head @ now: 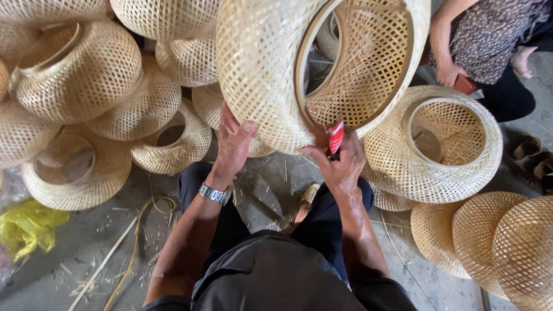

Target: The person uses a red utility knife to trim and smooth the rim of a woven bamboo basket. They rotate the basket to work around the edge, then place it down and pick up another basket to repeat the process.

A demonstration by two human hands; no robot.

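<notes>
A large round woven bamboo shade (265,69) with a wide ring opening is tilted up in front of me. My left hand (233,141), a metal watch on its wrist, grips the shade's lower left wall. My right hand (340,164) holds a small red tool (336,137) against the lower rim of the opening. My dark-trousered legs are below, over a grey floor (63,270) littered with bamboo slivers.
Several woven bamboo shades are piled at the left (80,69) and right (432,144), with domed ones at the lower right (495,242). A yellow plastic bag (26,227) lies at the left. Another person (484,40) sits at the top right.
</notes>
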